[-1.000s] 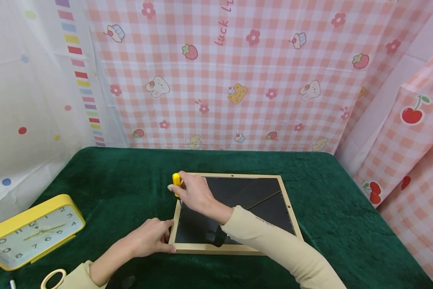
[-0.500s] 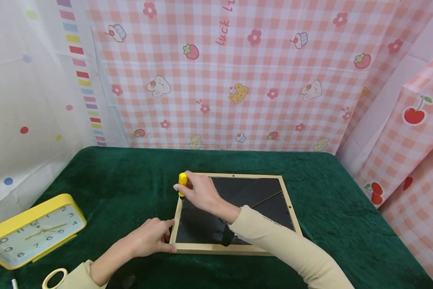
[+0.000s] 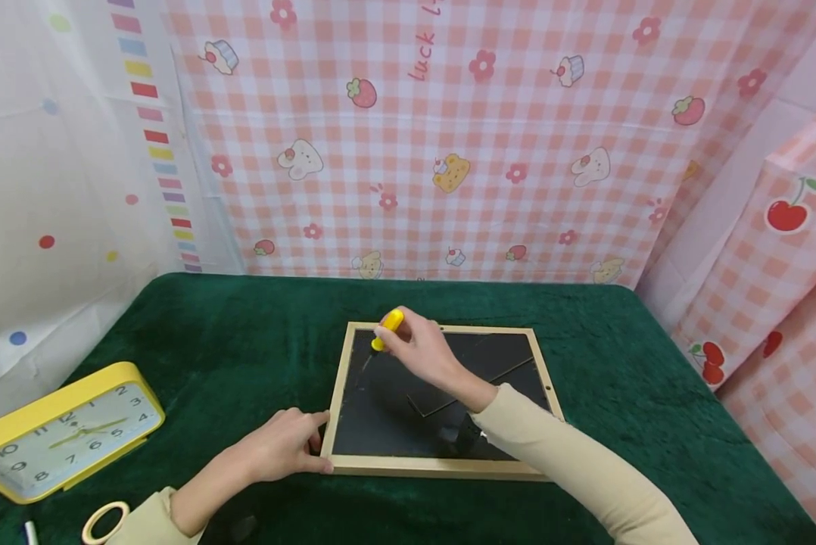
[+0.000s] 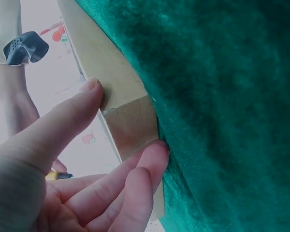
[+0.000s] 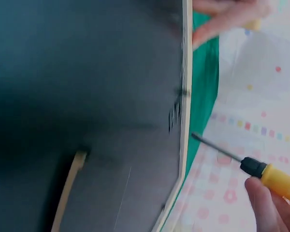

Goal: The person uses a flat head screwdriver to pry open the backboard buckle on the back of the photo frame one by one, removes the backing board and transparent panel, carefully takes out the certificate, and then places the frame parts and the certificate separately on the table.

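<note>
A picture frame with a pale wooden rim [image 3: 442, 466] and a black back panel [image 3: 374, 428] lies face down on the green cloth. Around its near left corner, my left hand [image 3: 281, 446] grips the rim; the left wrist view has the thumb [image 4: 82, 108] on one side and fingers on the adjoining side. My right hand [image 3: 427, 352] pinches a yellow-handled screwdriver [image 3: 393, 321] above the panel's upper left part. In the right wrist view the screwdriver's shaft [image 5: 217, 147] appears clear of the rim. A thin strip [image 5: 67, 188] stands out from the panel.
A yellow clock [image 3: 74, 431] stands at the left on the green cloth [image 3: 244, 341]. Near the front left edge are a cream ring-shaped handle [image 3: 104, 522] and a white pen-like item [image 3: 30, 533]. Checked curtains [image 3: 408, 136] hang behind.
My right hand has lifted the screwdriver from the left rim and carried it right, over the panel, tilting it. The left hand stays at the corner.
</note>
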Action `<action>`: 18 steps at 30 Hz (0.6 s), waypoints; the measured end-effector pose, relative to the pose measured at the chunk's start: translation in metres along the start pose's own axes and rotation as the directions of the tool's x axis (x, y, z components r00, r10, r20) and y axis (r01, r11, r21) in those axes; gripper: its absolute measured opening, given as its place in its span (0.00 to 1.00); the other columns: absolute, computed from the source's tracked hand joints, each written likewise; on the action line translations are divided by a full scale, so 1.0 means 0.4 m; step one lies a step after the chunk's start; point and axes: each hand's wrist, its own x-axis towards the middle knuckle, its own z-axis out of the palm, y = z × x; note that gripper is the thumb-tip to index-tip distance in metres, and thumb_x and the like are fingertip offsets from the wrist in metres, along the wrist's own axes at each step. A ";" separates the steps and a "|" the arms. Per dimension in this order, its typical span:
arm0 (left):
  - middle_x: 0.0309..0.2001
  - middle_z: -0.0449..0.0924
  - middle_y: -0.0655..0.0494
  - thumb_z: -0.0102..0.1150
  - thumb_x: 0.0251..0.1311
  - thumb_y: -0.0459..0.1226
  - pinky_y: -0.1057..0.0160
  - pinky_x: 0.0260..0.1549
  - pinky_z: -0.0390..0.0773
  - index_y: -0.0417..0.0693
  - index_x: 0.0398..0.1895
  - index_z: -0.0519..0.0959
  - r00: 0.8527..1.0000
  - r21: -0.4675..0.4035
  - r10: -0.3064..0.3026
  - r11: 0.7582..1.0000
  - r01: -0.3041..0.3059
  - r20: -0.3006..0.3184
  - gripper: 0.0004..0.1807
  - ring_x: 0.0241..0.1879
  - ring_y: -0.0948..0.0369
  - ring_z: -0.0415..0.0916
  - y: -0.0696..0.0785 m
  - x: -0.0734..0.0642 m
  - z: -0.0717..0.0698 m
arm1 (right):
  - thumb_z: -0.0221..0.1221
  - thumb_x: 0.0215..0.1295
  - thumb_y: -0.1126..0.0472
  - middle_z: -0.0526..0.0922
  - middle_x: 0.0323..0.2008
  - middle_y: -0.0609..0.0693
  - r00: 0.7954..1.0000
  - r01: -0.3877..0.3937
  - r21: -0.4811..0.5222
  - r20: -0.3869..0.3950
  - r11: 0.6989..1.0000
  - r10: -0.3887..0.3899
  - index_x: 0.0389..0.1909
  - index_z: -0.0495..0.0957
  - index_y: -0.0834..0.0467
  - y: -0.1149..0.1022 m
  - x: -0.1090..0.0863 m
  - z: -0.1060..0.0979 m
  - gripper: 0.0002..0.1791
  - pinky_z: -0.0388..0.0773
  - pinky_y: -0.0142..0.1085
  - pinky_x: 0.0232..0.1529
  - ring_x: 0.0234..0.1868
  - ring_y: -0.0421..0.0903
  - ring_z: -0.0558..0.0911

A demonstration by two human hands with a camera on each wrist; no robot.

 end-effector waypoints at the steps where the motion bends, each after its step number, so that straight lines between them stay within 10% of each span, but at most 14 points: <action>1: 0.21 0.74 0.63 0.68 0.42 0.45 0.69 0.17 0.70 0.25 0.51 0.67 1.000 0.004 0.001 1.000 -0.001 -0.001 0.38 0.20 0.68 0.68 0.001 0.000 0.000 | 0.54 0.61 0.53 0.79 0.31 0.47 1.000 -0.009 0.033 -0.011 0.999 0.009 0.39 0.72 0.55 0.005 -0.002 -0.015 0.11 0.76 0.34 0.31 0.28 0.40 0.78; 8: 0.21 0.74 0.63 0.68 0.42 0.45 0.69 0.17 0.69 0.25 0.51 0.67 1.000 0.014 -0.001 1.000 0.002 -0.010 0.38 0.20 0.68 0.68 0.001 -0.002 -0.001 | 0.52 0.63 0.60 0.77 0.38 0.59 0.995 -0.083 0.267 -0.030 0.960 0.094 0.44 0.68 0.65 -0.019 -0.034 -0.093 0.14 0.75 0.38 0.37 0.37 0.53 0.79; 18: 0.21 0.74 0.64 0.67 0.42 0.46 0.68 0.18 0.70 0.26 0.52 0.67 0.999 -0.004 -0.033 0.999 0.033 0.009 0.38 0.20 0.67 0.68 0.003 0.000 -0.001 | 0.55 0.59 0.66 0.78 0.35 0.60 0.993 -0.093 0.261 0.099 0.961 0.069 0.44 0.68 0.70 -0.028 -0.059 -0.008 0.14 0.76 0.35 0.36 0.36 0.53 0.79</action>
